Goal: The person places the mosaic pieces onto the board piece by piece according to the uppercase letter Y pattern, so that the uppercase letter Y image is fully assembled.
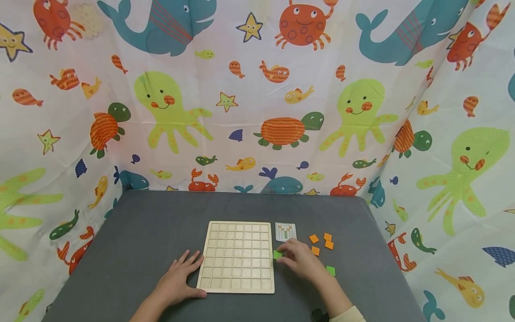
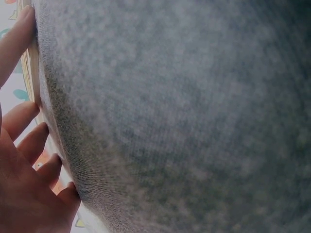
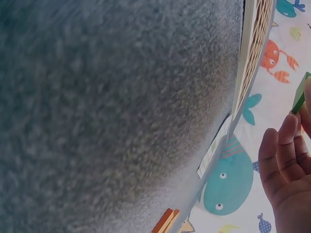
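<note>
A pale wooden grid board lies flat on the grey table. Against its left edge rests my left hand, fingers spread, the thumb at the near left corner. In the left wrist view that hand's fingers are extended along the board's side. Just off the board's right edge, my right hand pinches a green square tile between thumb and fingertips. The same tile appears raised above the table in the right wrist view, partly cut off by the frame edge. A second green tile lies beside the right forearm.
Several orange tiles lie on the table right of the right hand. A small printed pattern card sits by the board's upper right corner. Dark objects show partly beside the right sleeve. Sea-animal cloth hangs around the table.
</note>
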`<state>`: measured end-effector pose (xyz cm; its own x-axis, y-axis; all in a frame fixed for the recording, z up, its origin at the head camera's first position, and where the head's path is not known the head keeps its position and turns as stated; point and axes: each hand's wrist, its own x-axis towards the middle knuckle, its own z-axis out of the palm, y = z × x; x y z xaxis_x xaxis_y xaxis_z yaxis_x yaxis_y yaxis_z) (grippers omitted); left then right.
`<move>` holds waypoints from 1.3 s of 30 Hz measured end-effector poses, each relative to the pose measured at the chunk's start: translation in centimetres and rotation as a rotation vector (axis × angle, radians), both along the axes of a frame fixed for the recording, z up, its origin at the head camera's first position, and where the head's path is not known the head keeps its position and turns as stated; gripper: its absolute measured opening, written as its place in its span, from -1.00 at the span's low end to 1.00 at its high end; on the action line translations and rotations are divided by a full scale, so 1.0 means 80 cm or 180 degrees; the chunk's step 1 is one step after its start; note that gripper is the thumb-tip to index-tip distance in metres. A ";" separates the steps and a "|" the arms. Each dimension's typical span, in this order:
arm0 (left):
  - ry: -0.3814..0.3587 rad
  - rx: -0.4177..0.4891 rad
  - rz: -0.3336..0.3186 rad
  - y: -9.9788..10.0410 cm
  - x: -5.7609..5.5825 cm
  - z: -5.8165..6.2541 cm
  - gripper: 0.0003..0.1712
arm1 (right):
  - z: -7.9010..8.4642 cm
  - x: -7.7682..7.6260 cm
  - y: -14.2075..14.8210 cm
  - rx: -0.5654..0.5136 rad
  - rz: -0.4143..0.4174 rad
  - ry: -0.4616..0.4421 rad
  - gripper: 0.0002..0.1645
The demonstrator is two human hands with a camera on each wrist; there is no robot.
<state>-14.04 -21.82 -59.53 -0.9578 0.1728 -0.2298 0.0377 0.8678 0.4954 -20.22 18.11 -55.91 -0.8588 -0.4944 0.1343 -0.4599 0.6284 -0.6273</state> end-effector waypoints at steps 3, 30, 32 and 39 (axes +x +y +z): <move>-0.0029 -0.0009 0.0002 -0.002 -0.001 -0.002 0.38 | -0.002 0.000 -0.004 -0.0055 0.0062 0.0068 -0.77; 0.0040 0.0012 -0.0030 0.000 -0.001 -0.001 0.38 | -0.003 -0.001 -0.049 -0.0115 0.0362 0.0217 -0.78; 0.0023 0.0014 -0.0023 0.000 -0.001 -0.001 0.37 | -0.003 -0.001 -0.053 -0.0075 0.0363 0.0185 -0.78; 0.0012 -0.0004 -0.0014 -0.001 -0.001 -0.003 0.38 | -0.004 0.001 -0.068 0.0058 0.0403 0.0077 -0.77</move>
<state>-14.14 -21.91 -59.80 -0.9579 0.1767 -0.2265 0.0434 0.8683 0.4941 -20.16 12.64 -56.22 -0.7860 -0.6011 0.1443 -0.5511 0.5756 -0.6042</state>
